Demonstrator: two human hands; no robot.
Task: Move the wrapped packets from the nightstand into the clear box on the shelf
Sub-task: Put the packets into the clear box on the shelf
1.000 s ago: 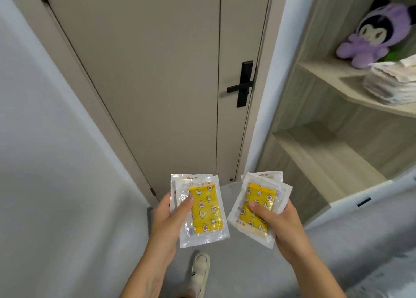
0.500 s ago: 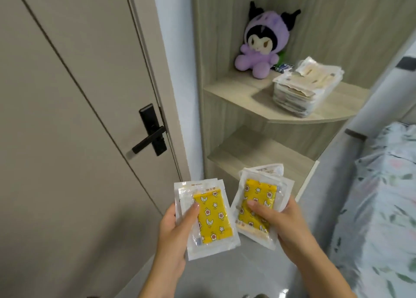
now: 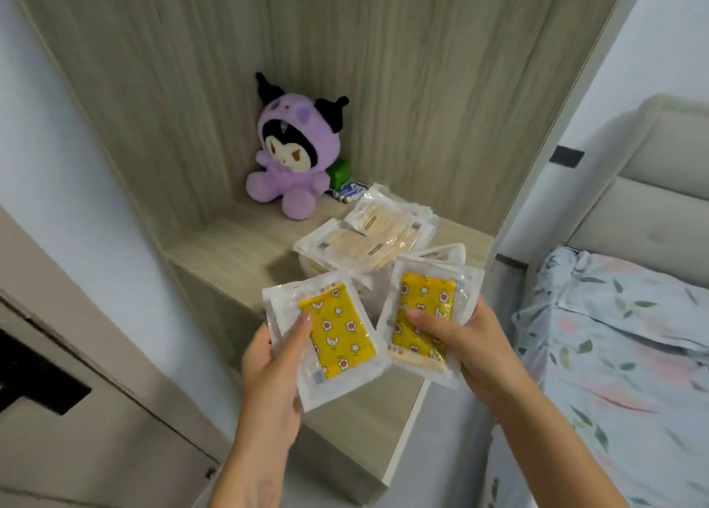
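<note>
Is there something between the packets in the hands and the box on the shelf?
Nothing visible blocks the way. The left hand and right hand hold packets just before the heaped clear box; the purple plush sits behind it.

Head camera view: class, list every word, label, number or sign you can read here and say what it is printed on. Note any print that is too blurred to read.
No text can be read.
Yellow patterned clear-wrapped packet in the left hand: stars and shapes only; small print blurred.
Matching yellow packet in the right hand: the same.
Stack of pale wrapped packets on the wooden shelf: labels blurred.
Small blue-and-white item by the purple plush toy: lettering too small.
</note>
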